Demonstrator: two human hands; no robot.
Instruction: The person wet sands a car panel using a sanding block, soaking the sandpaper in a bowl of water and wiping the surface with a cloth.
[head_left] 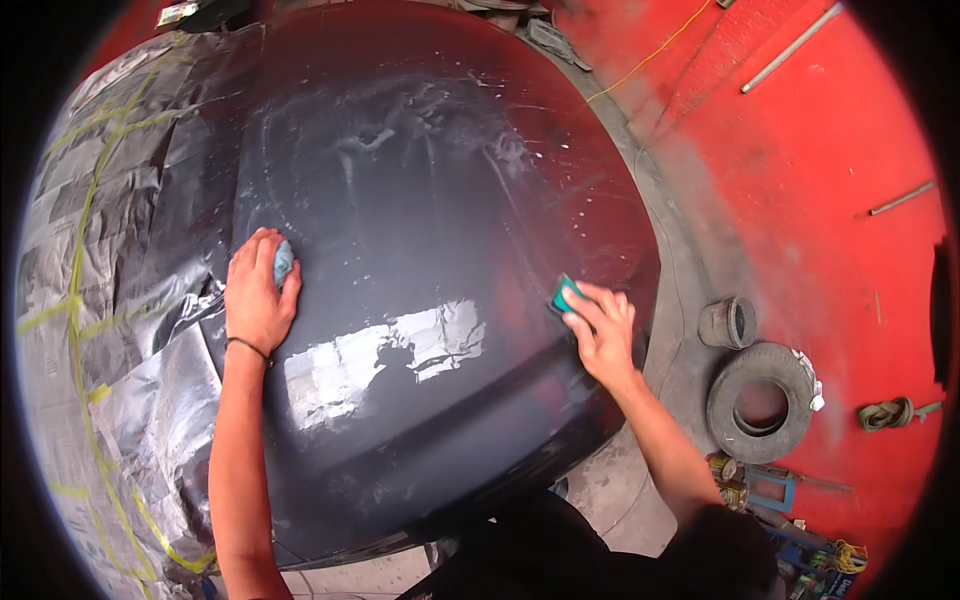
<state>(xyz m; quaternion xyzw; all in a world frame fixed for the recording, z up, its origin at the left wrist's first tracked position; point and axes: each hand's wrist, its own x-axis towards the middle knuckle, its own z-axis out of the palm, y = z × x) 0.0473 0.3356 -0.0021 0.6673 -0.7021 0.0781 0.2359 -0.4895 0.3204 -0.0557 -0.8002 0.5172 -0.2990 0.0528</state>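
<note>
A dark car hood [400, 235], wet and streaked with whitish suds, lies beneath both hands. On its left side rests my left hand [256, 290], closed around a crumpled light-blue cloth [283, 260] that shows between thumb and fingers. Over toward the right edge, my right hand [602, 328] pinches a small green sanding block [564, 293] against the hood; the block's underside is hidden. Bright light reflects off the hood between the hands.
Masking paper [120, 230] with yellow tape covers the car on the left. To the right are a red wall [820, 150], a metal can [727, 323], a tire [761, 403], a knotted rope [887, 414] and assorted cans and boxes at lower right.
</note>
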